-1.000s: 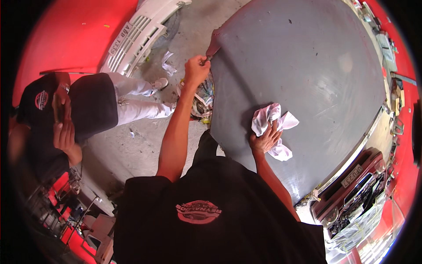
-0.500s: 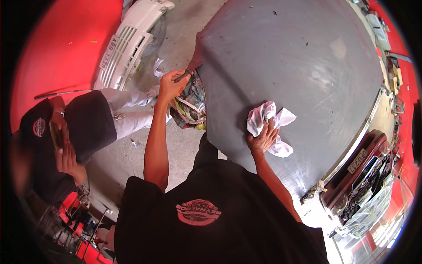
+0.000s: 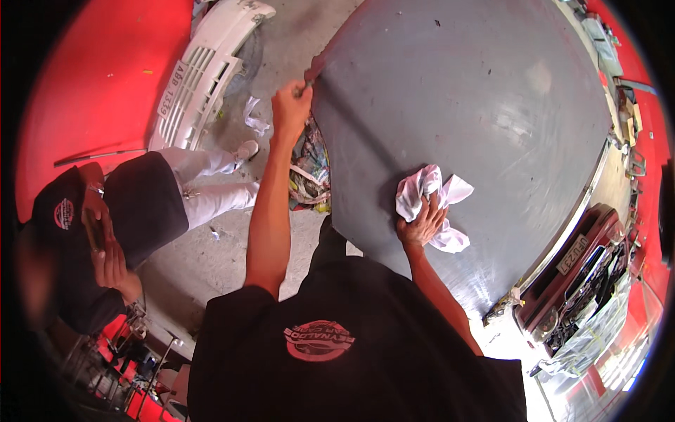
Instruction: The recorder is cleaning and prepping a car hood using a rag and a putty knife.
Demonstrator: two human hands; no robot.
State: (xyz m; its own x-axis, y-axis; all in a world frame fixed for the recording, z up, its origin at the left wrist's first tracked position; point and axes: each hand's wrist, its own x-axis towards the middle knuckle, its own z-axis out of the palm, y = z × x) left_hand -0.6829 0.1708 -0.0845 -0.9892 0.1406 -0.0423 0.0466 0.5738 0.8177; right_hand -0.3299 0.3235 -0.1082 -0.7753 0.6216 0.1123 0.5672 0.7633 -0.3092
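Observation:
A broad grey car body panel (image 3: 464,119), matt like primer with pale smears and a reddish left edge, lies before me. Up at that edge, my left hand (image 3: 292,111) is closed round a small dark thing (image 3: 301,90) whose kind I cannot make out. My right hand (image 3: 423,221) presses a crumpled white cloth (image 3: 415,193) against the lower part of the panel, its fingers over the cloth's folds. Below my left hand, crumpled printed paper or plastic (image 3: 309,172) shows beside the panel's edge.
To the left a person (image 3: 105,239) in a black shirt and white trousers holds something flat. Beyond stands a white bumper (image 3: 204,77) by a red surface (image 3: 105,70). A white rag (image 3: 256,117) lies on the concrete floor. At right sits a dark red bumper (image 3: 580,257).
My left hand has moved up and slightly right along the panel's edge with the dark thing. My right hand and the cloth have hardly moved.

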